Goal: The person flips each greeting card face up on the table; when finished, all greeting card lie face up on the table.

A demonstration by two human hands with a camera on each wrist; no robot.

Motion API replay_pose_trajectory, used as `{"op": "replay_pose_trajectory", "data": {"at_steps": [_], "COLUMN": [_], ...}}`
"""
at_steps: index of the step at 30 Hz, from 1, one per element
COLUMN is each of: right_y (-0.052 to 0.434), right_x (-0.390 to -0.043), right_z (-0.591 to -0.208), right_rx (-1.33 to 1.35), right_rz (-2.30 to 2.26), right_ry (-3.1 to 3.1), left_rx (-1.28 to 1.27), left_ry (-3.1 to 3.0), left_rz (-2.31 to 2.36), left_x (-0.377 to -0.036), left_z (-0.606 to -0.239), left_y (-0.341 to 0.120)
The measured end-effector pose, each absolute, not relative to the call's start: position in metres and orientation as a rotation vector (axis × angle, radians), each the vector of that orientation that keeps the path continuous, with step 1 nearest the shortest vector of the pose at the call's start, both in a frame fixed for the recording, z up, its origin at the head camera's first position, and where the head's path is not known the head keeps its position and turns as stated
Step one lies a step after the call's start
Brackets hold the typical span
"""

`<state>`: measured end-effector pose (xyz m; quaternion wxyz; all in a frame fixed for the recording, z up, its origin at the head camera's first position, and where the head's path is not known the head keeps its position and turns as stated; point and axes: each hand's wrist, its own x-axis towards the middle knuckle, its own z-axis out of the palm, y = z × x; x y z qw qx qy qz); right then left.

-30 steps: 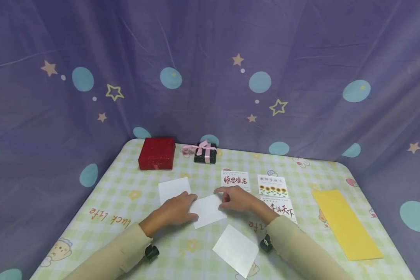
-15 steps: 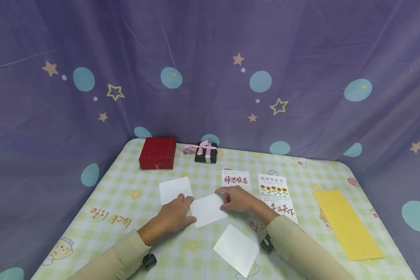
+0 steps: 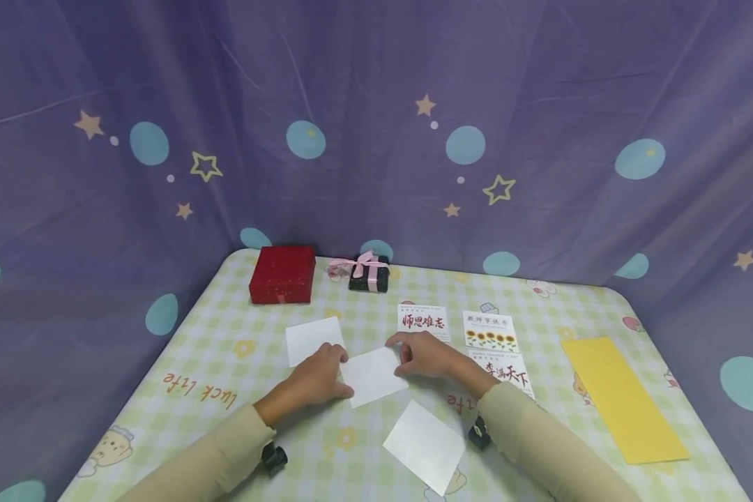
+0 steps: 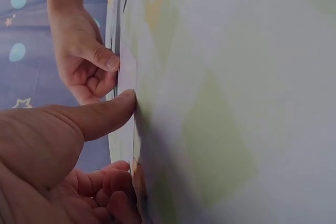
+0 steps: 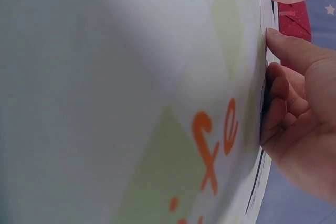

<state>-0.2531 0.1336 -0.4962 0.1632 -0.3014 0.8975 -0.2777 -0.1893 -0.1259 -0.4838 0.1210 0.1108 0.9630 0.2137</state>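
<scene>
A plain white card (image 3: 371,380) lies on the checked tablecloth between both hands. My left hand (image 3: 316,376) is at its left edge, thumb and index finger spread apart. In the left wrist view that thumb (image 4: 105,116) is nearly straight, its tip right at the edge. My right hand (image 3: 428,355) holds the card's right side between thumb and bent index finger. Its other fingers fold inward in the right wrist view, with the thumb (image 5: 289,48) at the edge. A second blank white card (image 3: 307,338) lies beyond the left hand; a third (image 3: 425,446) lies nearer the body.
Printed cards sit on the right: one with red lettering (image 3: 422,322), one with sunflowers (image 3: 489,331), and one partly behind the right forearm (image 3: 505,369). A yellow paper strip (image 3: 624,401) is farther right. At the back stand a red box (image 3: 281,274) and a small ribboned black box (image 3: 358,279).
My left hand has drawn back slightly from over the middle card to its left edge, uncovering more of it. My right hand has stayed at the right edge.
</scene>
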Motion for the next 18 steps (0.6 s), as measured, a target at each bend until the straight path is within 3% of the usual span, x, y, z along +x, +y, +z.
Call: {"op": "replay_pose_trajectory", "data": {"at_steps": [18], "right_y": [0.1342], "right_x": [-0.2552], "right_z": [-0.4969], "right_rx": [-0.873], "right_rz": [-0.862], "right_ry": [2.529], "left_rx": [0.290], "left_ry": [2.842], "left_rz": [0.598], "left_x": [-0.1887], "left_z": [-0.4753], "left_y": [-0.1193]}}
